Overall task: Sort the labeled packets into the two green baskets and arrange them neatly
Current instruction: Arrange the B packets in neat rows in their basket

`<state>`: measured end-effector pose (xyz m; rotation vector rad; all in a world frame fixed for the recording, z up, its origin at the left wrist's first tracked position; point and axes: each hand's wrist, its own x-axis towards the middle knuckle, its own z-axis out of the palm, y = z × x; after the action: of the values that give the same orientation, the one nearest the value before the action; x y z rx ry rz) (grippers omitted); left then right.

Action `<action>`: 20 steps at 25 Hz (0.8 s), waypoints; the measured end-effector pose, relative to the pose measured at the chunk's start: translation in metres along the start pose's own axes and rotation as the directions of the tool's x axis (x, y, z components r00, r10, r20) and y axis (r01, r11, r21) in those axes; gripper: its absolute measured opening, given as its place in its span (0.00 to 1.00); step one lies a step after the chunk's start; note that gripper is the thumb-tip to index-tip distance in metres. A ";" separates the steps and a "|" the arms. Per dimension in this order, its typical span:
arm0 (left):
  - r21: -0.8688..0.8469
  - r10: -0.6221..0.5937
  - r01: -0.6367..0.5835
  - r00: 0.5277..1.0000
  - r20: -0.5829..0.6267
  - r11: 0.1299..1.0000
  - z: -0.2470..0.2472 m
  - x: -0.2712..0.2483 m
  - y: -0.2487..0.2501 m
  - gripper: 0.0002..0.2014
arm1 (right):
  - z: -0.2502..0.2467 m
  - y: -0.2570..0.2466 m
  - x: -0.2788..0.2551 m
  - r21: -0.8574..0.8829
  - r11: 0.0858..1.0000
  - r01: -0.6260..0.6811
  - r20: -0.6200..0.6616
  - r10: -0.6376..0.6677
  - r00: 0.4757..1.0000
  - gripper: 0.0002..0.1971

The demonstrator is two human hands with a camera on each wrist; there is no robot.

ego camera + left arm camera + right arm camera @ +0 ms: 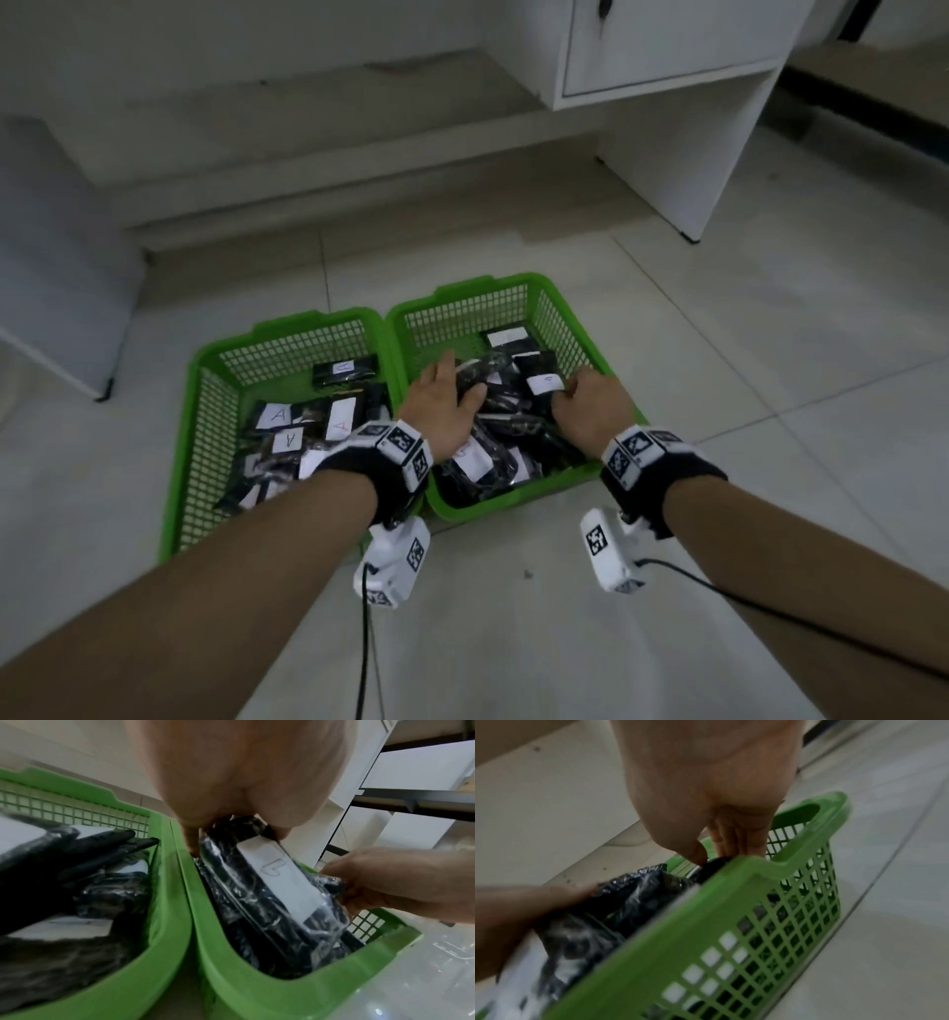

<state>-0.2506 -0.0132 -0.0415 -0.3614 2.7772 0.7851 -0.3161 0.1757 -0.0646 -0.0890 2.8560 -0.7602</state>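
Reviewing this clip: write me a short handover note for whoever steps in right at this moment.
Left hand: lies on the packets in the right basket, fingers curling over a packet's far end; grip unclear.
Right hand: curled, pinching a labeled packet near that basket's right wall.
Left basket: holds packets labeled A.
Done: no packets visible on the floor; all seen are in baskets.
Left: both piles lie jumbled, so straighten them into neat rows; the right basket's labels are hard to read here.

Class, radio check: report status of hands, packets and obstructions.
Left hand and right hand both grip packets in right basket. A-labelled packets lie in left basket. Nothing blocking.
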 end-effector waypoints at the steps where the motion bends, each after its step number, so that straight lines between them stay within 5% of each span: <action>1: -0.016 -0.018 0.018 1.000 -0.008 1.000 0.002 -0.003 0.001 0.38 | 0.001 0.001 0.000 -0.072 0.997 0.020 0.019 -0.018 1.000 0.11; 10: 0.025 -0.055 0.058 0.994 -0.098 0.998 0.019 -0.022 0.010 0.38 | 0.005 0.015 -0.011 -0.137 0.943 0.302 -0.061 -0.312 0.948 0.08; 14: -0.025 -0.029 0.026 0.989 -0.148 0.999 0.024 -0.024 0.004 0.33 | 0.019 0.022 -0.010 -0.023 0.954 0.299 -0.077 -0.300 0.951 0.08; 20: 0.054 -0.066 0.067 0.998 -0.019 0.996 0.017 -0.015 -0.001 0.34 | 0.003 0.007 -0.021 -0.103 0.888 0.449 -0.043 -0.455 0.890 0.08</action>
<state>-0.2336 -0.0026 -0.0514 -0.4495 2.7808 0.6920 -0.2955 0.1830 -0.0671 -0.7825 2.9635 -0.7170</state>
